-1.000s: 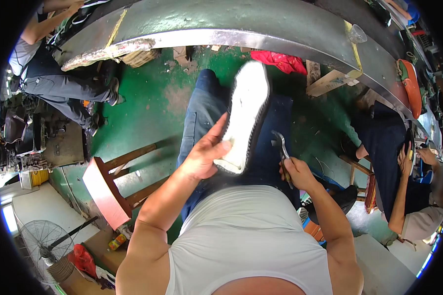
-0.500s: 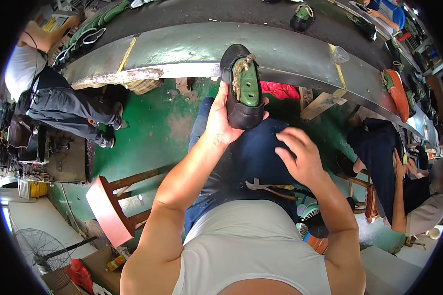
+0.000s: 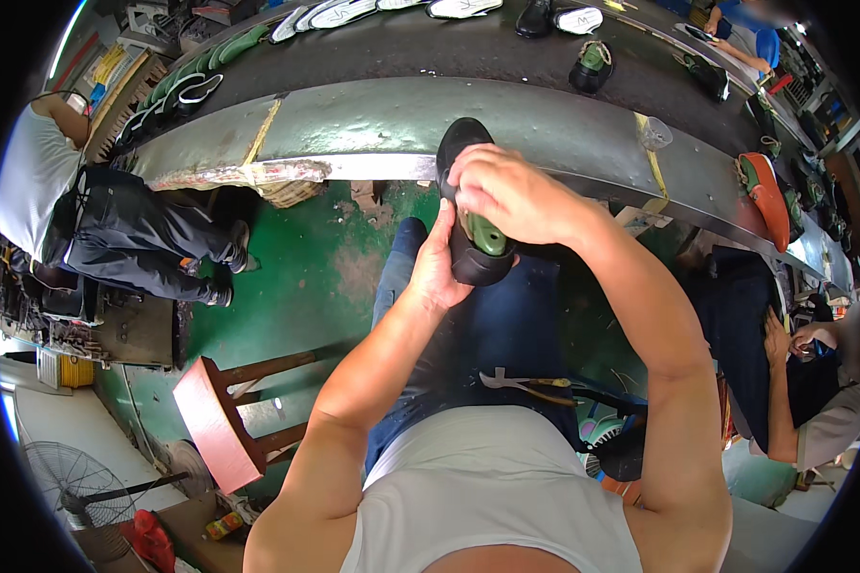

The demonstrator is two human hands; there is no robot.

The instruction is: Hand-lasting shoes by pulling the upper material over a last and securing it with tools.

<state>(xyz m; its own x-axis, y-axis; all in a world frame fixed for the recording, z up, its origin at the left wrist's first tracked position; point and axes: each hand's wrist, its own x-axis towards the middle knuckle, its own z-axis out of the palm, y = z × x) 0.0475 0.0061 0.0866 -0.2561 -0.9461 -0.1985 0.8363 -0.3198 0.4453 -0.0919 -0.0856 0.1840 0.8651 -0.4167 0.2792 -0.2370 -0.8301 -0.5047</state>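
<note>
A black shoe (image 3: pixel 459 137) with a green shoe last (image 3: pixel 487 235) inside is held over my lap, its toe pointing away from me at the bench edge. My left hand (image 3: pixel 437 272) grips it from below and the left, near the heel. Over the shoe's mouth lies my right hand (image 3: pixel 516 194), fingers bent and pressed together; what they pinch is hidden beneath them. Across my lap rests a hammer-like tool (image 3: pixel 495 381) with a metal head.
A long metal-edged bench (image 3: pixel 354 124) runs ahead, carrying white soles (image 3: pixel 344 11), another black shoe (image 3: pixel 592 67) and an orange shoe (image 3: pixel 766 202). A stool (image 3: pixel 218 425) stands left. One person (image 3: pixel 43 181) is at left, another (image 3: pixel 784 382) sits at right.
My right hand has moved up and left from beside the shoe onto its mouth, covering much of the green last. The shoe sits slightly lower in view.
</note>
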